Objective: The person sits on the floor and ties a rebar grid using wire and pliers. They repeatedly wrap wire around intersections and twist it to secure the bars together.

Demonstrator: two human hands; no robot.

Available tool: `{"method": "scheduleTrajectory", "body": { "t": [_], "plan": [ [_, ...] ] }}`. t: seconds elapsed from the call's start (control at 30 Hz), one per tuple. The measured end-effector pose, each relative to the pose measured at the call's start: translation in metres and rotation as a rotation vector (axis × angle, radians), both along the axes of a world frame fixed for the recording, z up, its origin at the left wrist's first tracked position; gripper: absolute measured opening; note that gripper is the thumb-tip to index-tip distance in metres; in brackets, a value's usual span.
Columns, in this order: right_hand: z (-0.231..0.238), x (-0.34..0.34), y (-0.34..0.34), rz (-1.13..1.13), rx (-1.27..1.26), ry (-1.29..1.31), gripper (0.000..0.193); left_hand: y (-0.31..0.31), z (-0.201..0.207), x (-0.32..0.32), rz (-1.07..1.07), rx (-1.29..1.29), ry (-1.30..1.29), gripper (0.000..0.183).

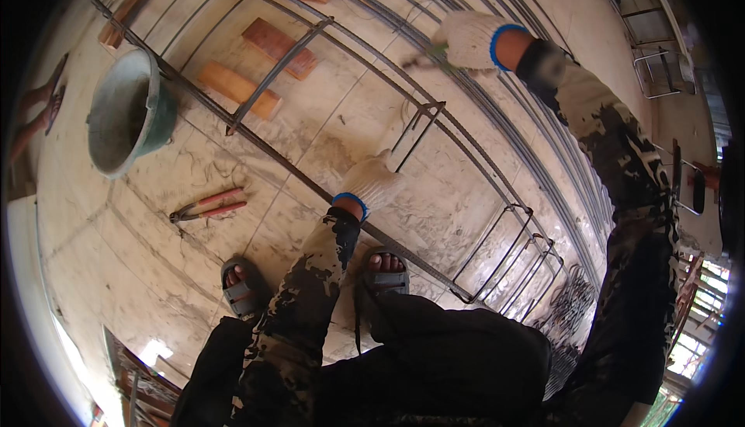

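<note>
A long rebar cage (283,161) made of ribbed bars and rectangular stirrups lies diagonally across the floor. My left hand (371,182), in a white knit glove with a blue cuff, reaches over its near bar. Its fingers are closed at the lower end of a thin steel stirrup (417,133), which meets the far bar at its other end. Out beyond the cage, my right hand (469,41) wears a matching glove and hangs over loose rods. It is blurred, with something dark and greenish sticking out from its curled fingers; what that is I cannot make out.
Red-handled pincers (208,205) lie left of my feet. A green bucket (124,116) stands near the cage's left end. Wood blocks (240,89) lie within the cage. Long steel rods (535,144) run along its far side, and stacked stirrups (573,303) sit at the right.
</note>
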State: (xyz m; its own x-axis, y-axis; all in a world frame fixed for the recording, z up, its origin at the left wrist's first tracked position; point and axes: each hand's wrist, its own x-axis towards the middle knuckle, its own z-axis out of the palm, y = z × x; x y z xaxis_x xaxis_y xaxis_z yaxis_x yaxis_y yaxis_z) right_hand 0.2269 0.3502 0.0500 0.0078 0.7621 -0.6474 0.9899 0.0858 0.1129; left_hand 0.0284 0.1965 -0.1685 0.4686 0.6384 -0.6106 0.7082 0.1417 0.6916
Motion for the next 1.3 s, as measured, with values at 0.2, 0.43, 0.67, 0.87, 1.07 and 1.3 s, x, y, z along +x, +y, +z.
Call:
{"method": "scheduleTrajectory", "body": {
  "t": [0.2,0.43,0.67,0.87,1.07,1.3],
  "plan": [
    [-0.051,0.034,-0.004,0.414,-0.089,-0.133,0.030,-0.004,-0.004,0.007,-0.012,0.003,-0.062,0.080],
    [-0.068,0.032,-0.012,0.204,0.589,0.102,0.032,-0.009,-0.003,-0.004,-0.042,0.052,-0.035,0.071],
    [-0.020,0.004,0.011,0.186,-0.126,-0.049,0.028,-0.010,-0.007,0.003,-0.125,0.046,0.002,0.076],
    [-0.068,0.008,-0.008,0.474,0.194,-0.093,0.027,-0.010,-0.004,-0.006,-0.369,0.144,0.042,0.075],
    [-0.036,0.006,0.000,0.257,0.357,-0.005,0.026,-0.030,-0.028,-0.005,-0.073,0.165,-0.037,0.075],
    [-0.017,-0.008,-0.008,0.280,-0.136,-0.156,0.025,-0.026,-0.011,0.000,-0.064,0.151,-0.077,0.077]
  ]
}}
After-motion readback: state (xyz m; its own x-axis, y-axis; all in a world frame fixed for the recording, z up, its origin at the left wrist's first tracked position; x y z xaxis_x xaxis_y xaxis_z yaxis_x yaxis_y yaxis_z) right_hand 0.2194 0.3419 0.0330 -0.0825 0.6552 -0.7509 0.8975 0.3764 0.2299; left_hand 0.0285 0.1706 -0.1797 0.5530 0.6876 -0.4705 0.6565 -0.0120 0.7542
